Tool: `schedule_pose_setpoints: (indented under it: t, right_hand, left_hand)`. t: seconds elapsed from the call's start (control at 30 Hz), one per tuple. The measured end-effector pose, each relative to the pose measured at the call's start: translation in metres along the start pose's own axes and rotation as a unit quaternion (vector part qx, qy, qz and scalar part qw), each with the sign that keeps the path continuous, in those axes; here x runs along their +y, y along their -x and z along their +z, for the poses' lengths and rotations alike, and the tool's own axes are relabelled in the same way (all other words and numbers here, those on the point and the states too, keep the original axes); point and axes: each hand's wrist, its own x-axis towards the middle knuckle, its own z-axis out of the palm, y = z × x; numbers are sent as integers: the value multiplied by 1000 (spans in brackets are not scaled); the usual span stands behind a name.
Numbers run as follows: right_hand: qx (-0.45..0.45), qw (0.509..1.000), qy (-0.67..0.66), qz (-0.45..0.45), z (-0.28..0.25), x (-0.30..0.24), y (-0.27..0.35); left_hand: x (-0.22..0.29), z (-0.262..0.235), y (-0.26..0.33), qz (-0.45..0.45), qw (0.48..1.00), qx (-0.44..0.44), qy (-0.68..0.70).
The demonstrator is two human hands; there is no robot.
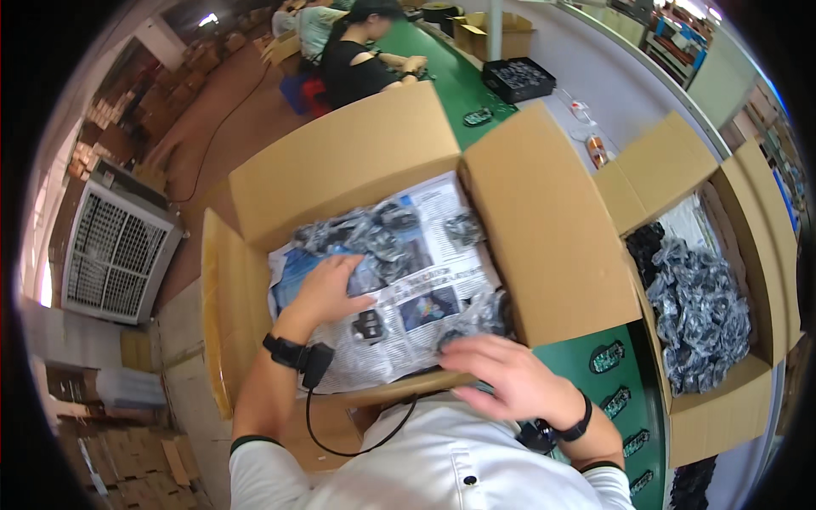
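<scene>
In front of me stands an open cardboard box [340,170] with newspaper [399,331] laid inside. Dark items in clear plastic bags [361,234] lie across the far part of the paper. My left hand [330,287] is over the left side of the newspaper, fingers spread, its fingertips at the near edge of those bags. At the near right corner of the box lies another bagged item [483,316]. Beside it is my right hand [506,374], fingers stretched and thumb apart; whether its fingertips touch the bag I cannot tell. One more small bag [463,228] rests at the far right.
To the right, a second open box [693,416] holds a heap of plastic-bagged items [697,314]. Several circuit boards [607,357] lie on the green tabletop. Beyond are a black tray [518,78] and a seated person [361,64]. An air cooler [119,246] stands left.
</scene>
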Motion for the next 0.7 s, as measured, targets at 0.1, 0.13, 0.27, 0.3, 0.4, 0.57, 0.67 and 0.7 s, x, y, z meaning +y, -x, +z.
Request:
schedule_pose_setpoints:
  t: [0.1,0.13,0.27,0.3,0.4,0.57,0.67,0.7]
  right_hand:
    - [-75,965,229,107,23,15,-31]
    - [-75,955,251,140,29,24,-35]
    - [-71,961,212,163,42,49,-43]
    - [-65,965,197,162,44,48,-46]
    - [-74,966,200,149,50,49,-58]
    - [-49,971,204,115,60,16,-91]
    - [14,978,202,52,60,-3,-123]
    - [63,980,188,18,60,-4,-136]
  left_hand:
    - [-36,11,58,-96,993,-34,-53]
    - [-45,18,76,-127,988,-46,-76]
    - [-76,51,127,-132,989,-40,-60]
    - [-83,53,133,-128,991,-21,-39]
    - [-97,55,135,-116,990,76,37]
    - [-34,-29,105,-54,948,285,127]
    - [-1,-87,75,109,944,311,11]
    - [14,-107,64,144,938,314,-37]
